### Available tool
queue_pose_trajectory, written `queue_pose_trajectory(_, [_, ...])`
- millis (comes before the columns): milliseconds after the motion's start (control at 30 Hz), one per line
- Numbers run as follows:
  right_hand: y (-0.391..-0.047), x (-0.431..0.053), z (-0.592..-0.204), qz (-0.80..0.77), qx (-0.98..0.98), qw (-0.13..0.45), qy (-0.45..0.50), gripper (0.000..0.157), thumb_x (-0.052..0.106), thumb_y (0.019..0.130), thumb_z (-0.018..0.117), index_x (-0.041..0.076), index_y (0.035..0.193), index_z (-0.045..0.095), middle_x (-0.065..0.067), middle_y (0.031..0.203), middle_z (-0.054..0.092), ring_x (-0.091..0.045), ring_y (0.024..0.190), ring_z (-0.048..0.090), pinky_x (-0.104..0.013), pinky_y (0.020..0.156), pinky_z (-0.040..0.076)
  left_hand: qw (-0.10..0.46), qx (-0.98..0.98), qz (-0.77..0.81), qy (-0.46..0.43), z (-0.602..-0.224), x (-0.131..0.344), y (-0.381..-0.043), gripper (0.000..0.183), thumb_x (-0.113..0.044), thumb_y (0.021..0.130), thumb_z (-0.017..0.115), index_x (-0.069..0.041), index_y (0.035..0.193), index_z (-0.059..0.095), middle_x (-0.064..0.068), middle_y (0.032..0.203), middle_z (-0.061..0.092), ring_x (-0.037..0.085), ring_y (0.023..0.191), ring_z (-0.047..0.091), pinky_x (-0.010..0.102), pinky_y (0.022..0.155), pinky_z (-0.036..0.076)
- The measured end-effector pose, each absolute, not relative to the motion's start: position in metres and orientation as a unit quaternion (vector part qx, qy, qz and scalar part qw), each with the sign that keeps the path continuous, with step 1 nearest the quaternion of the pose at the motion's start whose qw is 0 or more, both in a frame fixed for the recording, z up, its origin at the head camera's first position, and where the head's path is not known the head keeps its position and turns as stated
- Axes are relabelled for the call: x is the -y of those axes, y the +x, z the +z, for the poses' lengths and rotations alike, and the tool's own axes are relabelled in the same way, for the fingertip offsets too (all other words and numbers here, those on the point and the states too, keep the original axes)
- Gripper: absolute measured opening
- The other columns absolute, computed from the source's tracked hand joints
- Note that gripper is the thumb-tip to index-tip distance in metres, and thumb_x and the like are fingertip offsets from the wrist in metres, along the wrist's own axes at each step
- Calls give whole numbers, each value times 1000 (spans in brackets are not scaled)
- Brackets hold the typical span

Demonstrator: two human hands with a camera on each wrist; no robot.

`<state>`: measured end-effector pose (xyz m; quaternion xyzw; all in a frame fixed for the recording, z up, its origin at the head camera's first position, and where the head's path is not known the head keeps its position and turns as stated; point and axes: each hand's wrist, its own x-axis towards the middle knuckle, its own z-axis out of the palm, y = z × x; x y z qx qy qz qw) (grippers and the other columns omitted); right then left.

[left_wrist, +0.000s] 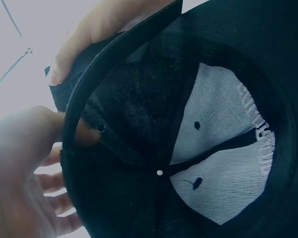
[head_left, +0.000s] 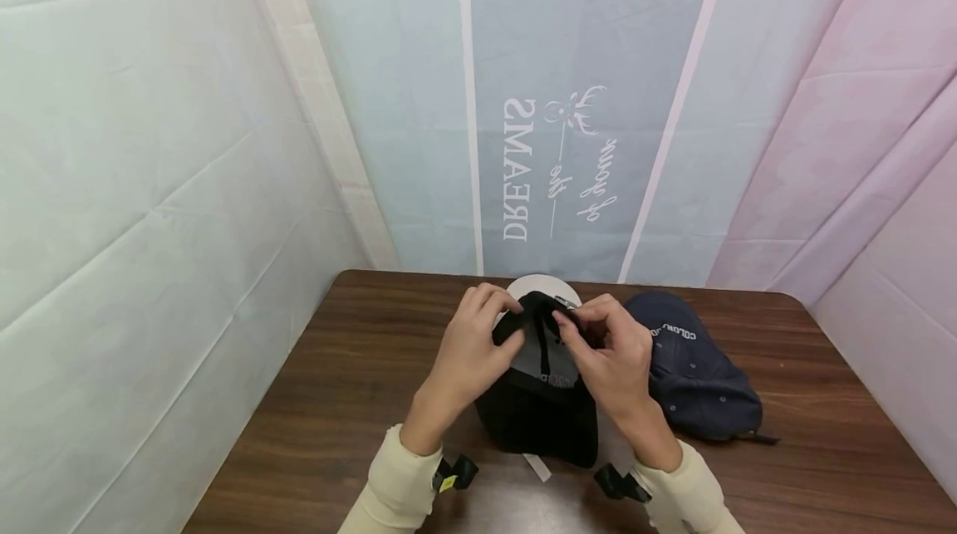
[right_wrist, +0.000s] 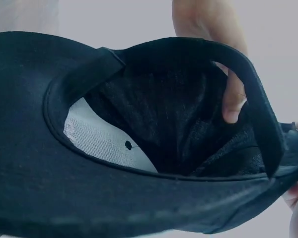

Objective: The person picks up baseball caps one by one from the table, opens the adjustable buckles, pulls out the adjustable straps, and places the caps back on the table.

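A black baseball cap [head_left: 534,422] is held over the table with its hollow inside facing up and its brim toward me. My left hand [head_left: 473,345] grips the cap's left edge, with the thumb inside and the fingers outside, as the left wrist view shows. On the opposite side my right hand [head_left: 615,351] pinches the back rim between thumb and fingertips. Inside the crown [left_wrist: 139,198] are dark lining, pale mesh front panels and the reverse of stitched lettering. The brim [right_wrist: 30,129] fills the left of the right wrist view.
A navy cap [head_left: 703,376] with white lettering lies on the brown wooden table [head_left: 359,351], right of my right hand. Behind the black cap shows part of a white round object [head_left: 540,285]. A small white strip [head_left: 537,467] lies below the brim. Fabric walls [head_left: 404,102] enclose the table.
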<state>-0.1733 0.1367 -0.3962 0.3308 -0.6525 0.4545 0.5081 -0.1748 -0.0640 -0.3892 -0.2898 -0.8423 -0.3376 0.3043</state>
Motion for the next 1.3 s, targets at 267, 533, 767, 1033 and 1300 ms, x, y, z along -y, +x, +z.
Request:
queue_pose_trajectory(267, [-175, -144, -393, 421, 682, 473, 365, 36, 35, 101, 74, 1, 91, 68, -3, 75, 65, -4, 49, 44, -18, 46, 35, 362, 791, -421, -257, -387, 70, -176, 16, 4, 92, 73, -7, 102, 68, 7, 99, 67, 18, 84, 65, 29, 72, 58])
queue_pose_trajectory(533, [-176, -152, -390, 360, 736, 396, 414, 23, 34, 99, 77, 11, 104, 73, 2, 95, 69, -7, 68, 52, -17, 54, 38, 388, 759, -467, -236, -384, 84, -174, 16, 8, 93, 70, -5, 101, 68, 9, 100, 66, 19, 87, 68, 33, 73, 62])
queue_pose_trajectory(767, [-175, -158, -395, 273, 833, 312, 366, 39, 18, 79, 93, 20, 112, 72, 10, 104, 64, -3, 73, 55, -16, 57, 39, 407, 742, -477, -238, -378, 95, -168, 15, 8, 93, 70, -5, 101, 69, 9, 100, 67, 20, 86, 68, 31, 74, 62])
queue_pose_trajectory(1033, [-172, -150, -401, 210, 901, 180, 335, 34, 31, 85, 90, 26, 110, 68, 23, 79, 59, 8, 59, 44, -19, 54, 36, 433, 730, -474, -234, -370, 111, -164, 17, 11, 91, 69, -1, 102, 69, 12, 101, 68, 22, 85, 67, 24, 75, 59])
queue_pose_trajectory(1300, [-179, -135, -409, 249, 889, 170, 345, 23, 17, 87, 82, 24, 97, 63, 21, 73, 65, 10, 59, 51, -20, 56, 43, 448, 726, -464, -238, -366, 127, -164, 17, 11, 90, 69, -1, 102, 69, 12, 101, 68, 23, 85, 67, 21, 76, 57])
